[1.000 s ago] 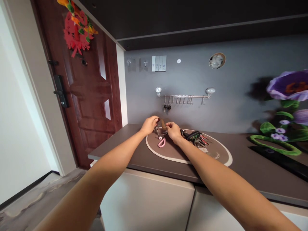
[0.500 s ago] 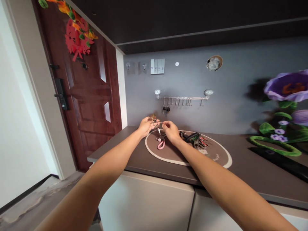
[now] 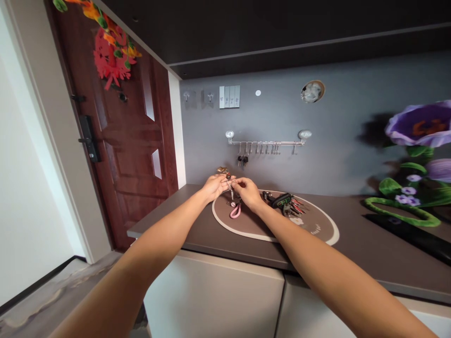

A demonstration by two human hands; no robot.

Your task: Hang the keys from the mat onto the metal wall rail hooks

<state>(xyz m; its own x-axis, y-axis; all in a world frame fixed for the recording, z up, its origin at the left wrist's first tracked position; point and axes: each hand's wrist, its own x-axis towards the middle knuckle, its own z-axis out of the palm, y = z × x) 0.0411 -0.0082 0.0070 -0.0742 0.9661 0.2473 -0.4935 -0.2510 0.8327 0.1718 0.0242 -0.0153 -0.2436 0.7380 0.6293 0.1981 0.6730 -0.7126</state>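
Closer together than a second ago, the left hand (image 3: 214, 187) and right hand (image 3: 248, 193) are now almost met at a key bunch (image 3: 231, 192), and its golden-brown charm (image 3: 221, 170), earlier seen between them, is carried above the left fingers. The bunch is held over the left end of an oval mat (image 3: 246, 228); a key is hung from it with its long axis near upright, pointed down. It is gripped in the left hand with fingers stretched out, and pinched by the right thumb and forefinger at a part too small to identify. Below, a pink strap (image 3: 235, 211) is laid; to the right, dark keys (image 3: 291, 206) are heaped. The mat is borne by a brown counter (image 3: 352, 230), backed by a grey wall (image 3: 338, 131) where a hook rail (image 3: 268, 142) is fixed, and flanked by a red-brown door (image 3: 136, 145).
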